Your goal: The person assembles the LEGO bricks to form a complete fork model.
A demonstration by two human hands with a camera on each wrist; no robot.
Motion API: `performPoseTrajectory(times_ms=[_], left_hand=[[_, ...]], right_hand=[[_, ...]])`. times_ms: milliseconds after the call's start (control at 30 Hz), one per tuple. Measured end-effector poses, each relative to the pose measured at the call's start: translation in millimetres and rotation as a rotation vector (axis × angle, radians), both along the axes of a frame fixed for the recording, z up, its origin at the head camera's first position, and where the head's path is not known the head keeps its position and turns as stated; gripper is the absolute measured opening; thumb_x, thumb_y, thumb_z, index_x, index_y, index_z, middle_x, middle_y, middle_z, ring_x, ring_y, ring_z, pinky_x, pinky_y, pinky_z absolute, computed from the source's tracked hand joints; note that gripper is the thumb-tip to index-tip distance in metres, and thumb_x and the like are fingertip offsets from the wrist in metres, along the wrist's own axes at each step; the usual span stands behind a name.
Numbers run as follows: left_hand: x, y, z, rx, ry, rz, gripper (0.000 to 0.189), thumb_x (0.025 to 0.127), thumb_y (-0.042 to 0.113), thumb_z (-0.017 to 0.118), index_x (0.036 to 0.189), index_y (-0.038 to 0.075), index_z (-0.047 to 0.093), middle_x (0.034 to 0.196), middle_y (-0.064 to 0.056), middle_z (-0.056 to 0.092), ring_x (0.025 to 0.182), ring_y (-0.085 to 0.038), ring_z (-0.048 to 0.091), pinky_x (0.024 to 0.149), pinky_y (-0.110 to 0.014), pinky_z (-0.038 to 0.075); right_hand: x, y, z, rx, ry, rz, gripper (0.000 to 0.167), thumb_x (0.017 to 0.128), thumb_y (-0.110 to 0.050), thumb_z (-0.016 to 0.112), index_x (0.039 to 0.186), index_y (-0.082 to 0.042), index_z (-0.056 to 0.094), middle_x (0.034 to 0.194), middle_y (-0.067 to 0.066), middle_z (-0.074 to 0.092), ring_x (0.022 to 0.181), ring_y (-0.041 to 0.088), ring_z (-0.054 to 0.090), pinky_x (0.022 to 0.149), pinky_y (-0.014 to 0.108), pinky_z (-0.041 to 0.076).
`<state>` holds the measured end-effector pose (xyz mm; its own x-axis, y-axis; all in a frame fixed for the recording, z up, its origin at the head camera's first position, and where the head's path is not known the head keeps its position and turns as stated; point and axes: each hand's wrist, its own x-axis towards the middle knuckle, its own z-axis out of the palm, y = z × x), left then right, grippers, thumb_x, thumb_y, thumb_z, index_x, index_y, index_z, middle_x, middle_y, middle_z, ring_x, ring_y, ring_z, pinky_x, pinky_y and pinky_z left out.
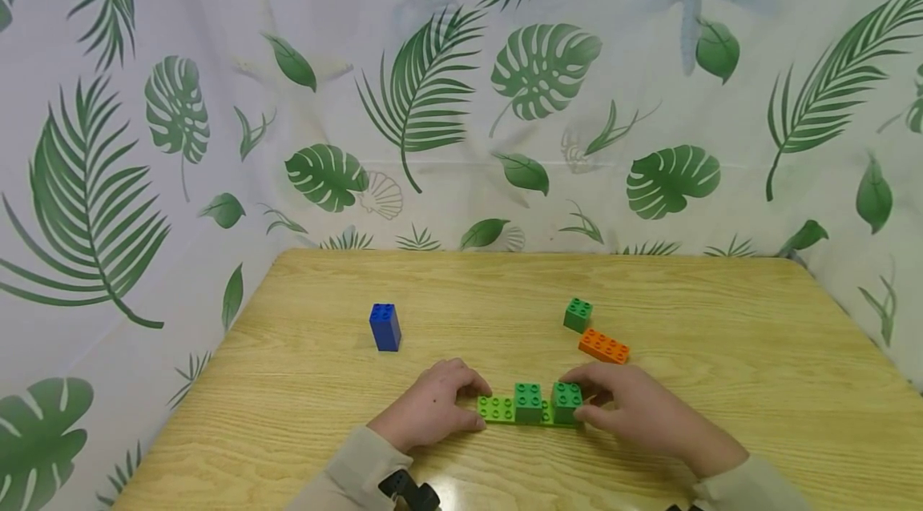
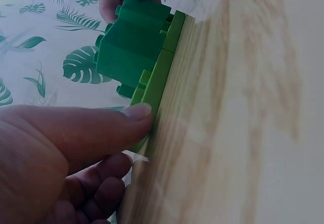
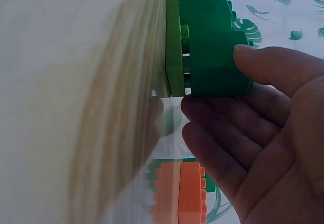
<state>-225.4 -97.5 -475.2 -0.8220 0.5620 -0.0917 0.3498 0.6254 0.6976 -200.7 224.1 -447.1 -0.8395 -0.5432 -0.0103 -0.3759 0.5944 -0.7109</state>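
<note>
Two flat lime green toy bricks (image 1: 496, 408) lie end to end on the table, with a seam between them in the left wrist view. My left hand (image 1: 440, 407) holds their left end, its thumb (image 2: 137, 111) against the near side. A square green brick (image 1: 528, 405) stands on the row around its middle. At the right end, my right hand (image 1: 642, 415) pinches a second square green brick (image 3: 220, 67) between thumb and fingers. Lime studs show in a narrow gap under this brick in the right wrist view.
Beyond the right hand lies an orange brick (image 1: 603, 346), with another green brick (image 1: 578, 315) just behind it. A tall blue block (image 1: 385, 327) stands upright past the left hand. A leaf-patterned cloth (image 1: 447, 199) hangs behind the wooden table (image 1: 324, 287).
</note>
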Motion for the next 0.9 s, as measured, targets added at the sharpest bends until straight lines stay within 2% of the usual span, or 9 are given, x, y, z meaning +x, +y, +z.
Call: performPoseTrajectory(times_ms=[300,900], left_hand=[[-0.9,-0.4,-0.7,-0.006,-0.006,0.002,0.029,0.088,0.028,0.081,0.115,0.026,0.071,0.108,0.017,0.057,0.103,-0.006,0.051,0.095,-0.035,0.044],[0.8,0.6,2.2,-0.023,-0.013,0.003,0.029,0.088,0.027,0.080,0.116,0.024,0.072,0.107,0.016,0.057,0.102,-0.006,0.051,0.094,-0.034,0.045]], right_hand=[[1.5,-2.5,2.1,0.032,-0.012,-0.007,0.040,0.093,-0.032,0.075,0.127,-0.013,0.066,0.113,-0.006,0.067,0.096,0.009,0.064,0.079,0.028,0.055],[3.8,-7.3,3.0,0.178,0.134,0.014,0.034,0.091,-0.032,0.077,0.122,-0.017,0.070,0.108,-0.012,0.070,0.089,0.001,0.064,0.075,0.029,0.055]])
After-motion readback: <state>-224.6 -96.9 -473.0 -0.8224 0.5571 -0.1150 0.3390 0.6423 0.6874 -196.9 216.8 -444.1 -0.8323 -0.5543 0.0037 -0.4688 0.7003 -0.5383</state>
